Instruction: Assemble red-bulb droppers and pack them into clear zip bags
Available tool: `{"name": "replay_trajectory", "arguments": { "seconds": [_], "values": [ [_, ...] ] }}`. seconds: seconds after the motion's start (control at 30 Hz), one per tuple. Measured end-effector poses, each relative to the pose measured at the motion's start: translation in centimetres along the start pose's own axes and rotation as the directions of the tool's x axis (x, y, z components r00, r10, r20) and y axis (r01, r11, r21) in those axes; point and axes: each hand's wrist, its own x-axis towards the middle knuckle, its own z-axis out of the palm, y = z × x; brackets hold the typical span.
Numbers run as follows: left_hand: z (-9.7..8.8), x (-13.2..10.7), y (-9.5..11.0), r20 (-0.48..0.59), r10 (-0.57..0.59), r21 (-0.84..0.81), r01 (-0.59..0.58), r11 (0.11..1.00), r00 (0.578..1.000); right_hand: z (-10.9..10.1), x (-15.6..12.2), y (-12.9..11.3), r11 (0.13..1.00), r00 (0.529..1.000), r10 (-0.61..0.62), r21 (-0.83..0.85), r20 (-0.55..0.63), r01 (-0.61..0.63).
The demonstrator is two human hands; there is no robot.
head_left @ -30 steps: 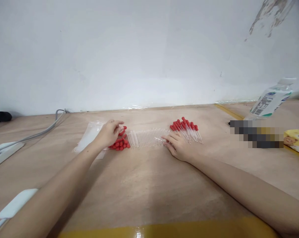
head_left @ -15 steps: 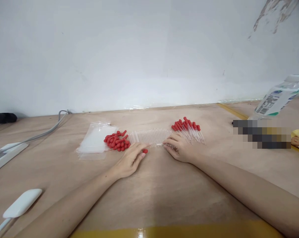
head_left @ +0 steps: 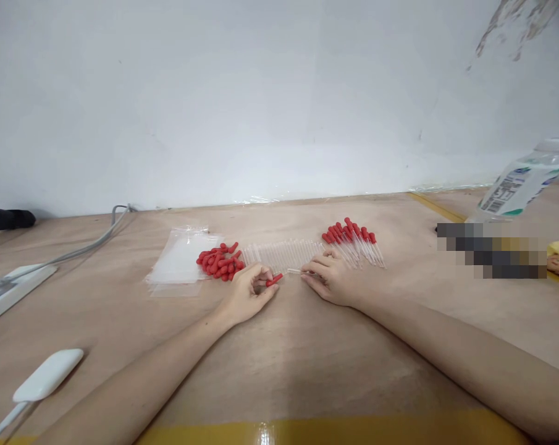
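Observation:
Between the thumb and fingers of my left hand (head_left: 250, 293) is a red rubber dropper bulb (head_left: 274, 280), its narrow end pointing right. My right hand (head_left: 330, 278) pinches a clear glass tube (head_left: 294, 271), whose free end points left toward the bulb; a small gap separates the two. Behind my hands lies a row of clear glass tubes (head_left: 283, 252), side by side. Left of the row is a pile of red bulbs (head_left: 218, 261). Beyond my right hand, several droppers (head_left: 353, 238) with red bulbs fitted on glass tubes lie in a cluster.
Clear plastic bags (head_left: 180, 256) are stacked left of the bulb pile. A power strip (head_left: 17, 287) with a grey cable and a white charger-like device (head_left: 47, 375) lie at the left. At the right stands a plastic bottle (head_left: 520, 182) beside a blurred patch. A wall rises behind.
My left hand has turned and now pinches the red bulb, its narrow end showing. The tube in my right hand now sticks out leftward, apart from the row.

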Motion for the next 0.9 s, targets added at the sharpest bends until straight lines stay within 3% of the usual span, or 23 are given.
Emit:
{"name": "replay_trajectory", "arguments": {
  "seconds": [0.27, 0.6, 0.9],
  "values": [
    [0.2, 0.1, 0.5, 0.013, -0.049, -0.065, 0.05, 0.997, 0.999, -0.3, 0.5, -1.1, 1.0, 1.0, 0.002, 0.017, 0.006, -0.003],
    [0.3, 0.1, 0.4, -0.039, -0.04, 0.032, 0.041, 0.999, 0.998, -0.8, 0.8, -2.2, 0.994, 0.998, 0.044, 0.094, 0.032, -0.047],
    [0.3, 0.4, 0.3, -0.02, -0.071, 0.063, 0.072, 0.995, 0.997, -1.0, 1.0, -3.2, 0.993, 0.995, 0.062, 0.093, 0.083, -0.069]
  ]
}}
